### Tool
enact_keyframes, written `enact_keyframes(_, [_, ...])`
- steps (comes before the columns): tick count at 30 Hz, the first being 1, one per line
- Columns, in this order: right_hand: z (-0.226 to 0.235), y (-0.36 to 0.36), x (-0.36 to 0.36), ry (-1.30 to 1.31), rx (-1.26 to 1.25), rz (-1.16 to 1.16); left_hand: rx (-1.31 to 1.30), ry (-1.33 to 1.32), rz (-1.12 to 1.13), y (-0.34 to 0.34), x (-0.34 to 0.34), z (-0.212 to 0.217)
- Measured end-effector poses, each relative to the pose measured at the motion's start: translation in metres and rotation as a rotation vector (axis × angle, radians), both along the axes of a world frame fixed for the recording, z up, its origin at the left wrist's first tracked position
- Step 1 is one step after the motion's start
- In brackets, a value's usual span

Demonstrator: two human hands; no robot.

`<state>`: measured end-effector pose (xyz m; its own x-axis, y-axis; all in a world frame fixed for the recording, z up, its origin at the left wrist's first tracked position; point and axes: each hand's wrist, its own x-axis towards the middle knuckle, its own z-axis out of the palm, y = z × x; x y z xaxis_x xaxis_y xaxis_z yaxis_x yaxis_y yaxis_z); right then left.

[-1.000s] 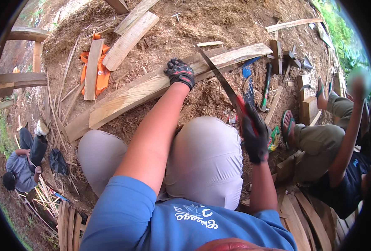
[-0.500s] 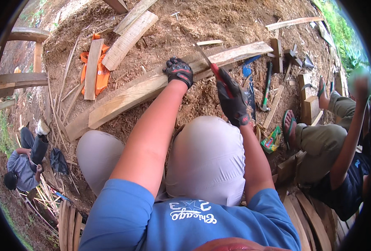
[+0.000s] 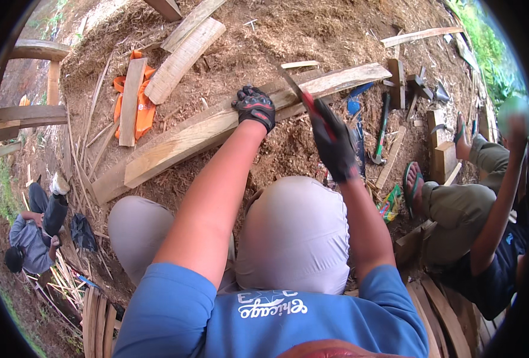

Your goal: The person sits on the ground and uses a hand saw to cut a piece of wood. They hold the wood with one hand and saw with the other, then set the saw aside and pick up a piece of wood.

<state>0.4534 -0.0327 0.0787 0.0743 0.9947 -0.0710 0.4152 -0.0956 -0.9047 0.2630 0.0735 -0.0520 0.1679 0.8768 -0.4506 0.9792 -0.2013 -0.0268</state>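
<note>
A long squared wooden beam (image 3: 184, 149) lies slantwise in front of me, on top of another timber (image 3: 110, 184). My left hand (image 3: 254, 107), in a black glove with red trim, bears down on the beam with its fingers bent over it. In a matching glove, my right hand (image 3: 335, 143) is closed round the red handle of a handsaw (image 3: 294, 85). The saw's blade crosses the beam to the right of my left hand and points away from me. How deep the teeth sit in the wood cannot be made out.
To the right lie a hammer (image 3: 383, 128) and a blue tool (image 3: 354, 104). A person in sandals (image 3: 458, 209) sits close on that side; another person (image 3: 34, 235) is far left. Planks (image 3: 184, 59) and an orange bag (image 3: 145, 113) lie on the shavings-covered ground.
My right hand has drawn the saw slightly back toward me and to the right. My left hand stays in its place on the beam.
</note>
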Motion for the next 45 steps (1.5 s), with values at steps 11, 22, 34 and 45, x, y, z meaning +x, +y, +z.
enact_keyframes(11, [0.048, -0.15, 0.052, -0.133, -0.07, -0.007, -0.03, -0.037, 0.038, 0.004, -0.006, -0.005])
enact_keyframes(22, [-0.034, 0.006, -0.002, -0.085, 0.147, -0.032, -0.116, -0.067, 0.043, 0.013, 0.004, 0.015])
enact_keyframes(34, [0.051, -0.169, 0.045, -0.166, -0.021, -0.034, -0.225, 0.0, -0.123, 0.017, -0.004, 0.045])
enact_keyframes(45, [-0.011, -0.004, -0.01, 0.073, 0.096, -0.089, -0.317, -0.082, -0.06, 0.055, -0.016, 0.036])
